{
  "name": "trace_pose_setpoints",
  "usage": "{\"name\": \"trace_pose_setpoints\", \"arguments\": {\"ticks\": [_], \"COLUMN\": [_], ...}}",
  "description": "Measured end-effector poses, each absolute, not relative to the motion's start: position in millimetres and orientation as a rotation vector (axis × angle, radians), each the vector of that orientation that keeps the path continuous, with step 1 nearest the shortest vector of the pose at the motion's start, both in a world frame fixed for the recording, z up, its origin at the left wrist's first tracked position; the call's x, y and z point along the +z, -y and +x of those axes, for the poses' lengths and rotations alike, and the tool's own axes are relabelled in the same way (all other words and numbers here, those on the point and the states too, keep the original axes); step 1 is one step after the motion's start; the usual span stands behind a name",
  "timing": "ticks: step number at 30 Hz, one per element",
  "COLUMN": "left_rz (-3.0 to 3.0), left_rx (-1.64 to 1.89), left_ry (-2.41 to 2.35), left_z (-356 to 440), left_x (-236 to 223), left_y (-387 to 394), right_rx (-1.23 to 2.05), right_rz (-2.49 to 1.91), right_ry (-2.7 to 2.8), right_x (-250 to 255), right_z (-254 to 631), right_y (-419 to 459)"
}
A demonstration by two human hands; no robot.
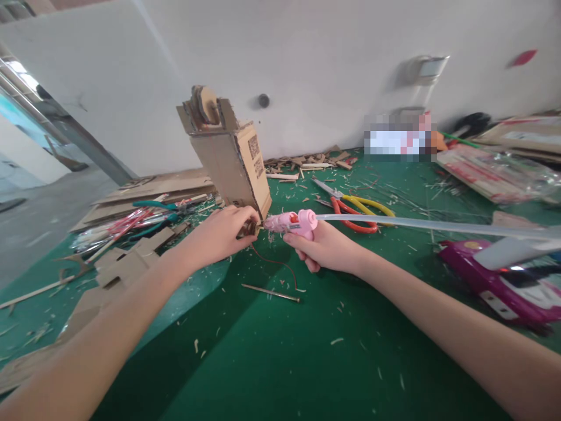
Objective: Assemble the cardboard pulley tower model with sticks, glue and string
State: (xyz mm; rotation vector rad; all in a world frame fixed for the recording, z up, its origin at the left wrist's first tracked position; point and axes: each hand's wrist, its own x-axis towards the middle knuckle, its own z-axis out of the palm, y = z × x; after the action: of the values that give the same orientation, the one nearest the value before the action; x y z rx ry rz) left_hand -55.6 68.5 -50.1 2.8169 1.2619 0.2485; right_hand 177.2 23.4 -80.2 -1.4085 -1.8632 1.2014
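Note:
My right hand is wrapped round the handle of a pink hot glue gun, its nozzle pointing left. A long translucent glue stick runs out of its back towards the right edge. With bent fingers, my left hand grips a small cardboard piece, mostly hidden by the fingers. The nozzle is at this piece; whether they touch I cannot tell. Right behind my left hand stands a tall cardboard box with layered cardboard parts on top. A thin red wire trails from near the piece.
A thin metal rod lies on the green table. Red-handled scissors and yellow-handled pliers lie beyond my right hand. Cardboard scraps and teal-handled pliers are left. A purple device sits right.

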Motion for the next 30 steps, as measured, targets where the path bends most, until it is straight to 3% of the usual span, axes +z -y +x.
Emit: {"name": "trace_pose_setpoints", "arguments": {"ticks": [30], "left_rz": [2.885], "left_rx": [0.198], "left_ry": [-1.214], "left_z": [-55.5], "left_x": [-47.4], "left_y": [-70.8], "right_rx": [1.207], "right_rz": [-1.402], "right_ry": [1.844], "right_x": [-82.7], "right_z": [177.6], "right_y": [-25.8]}}
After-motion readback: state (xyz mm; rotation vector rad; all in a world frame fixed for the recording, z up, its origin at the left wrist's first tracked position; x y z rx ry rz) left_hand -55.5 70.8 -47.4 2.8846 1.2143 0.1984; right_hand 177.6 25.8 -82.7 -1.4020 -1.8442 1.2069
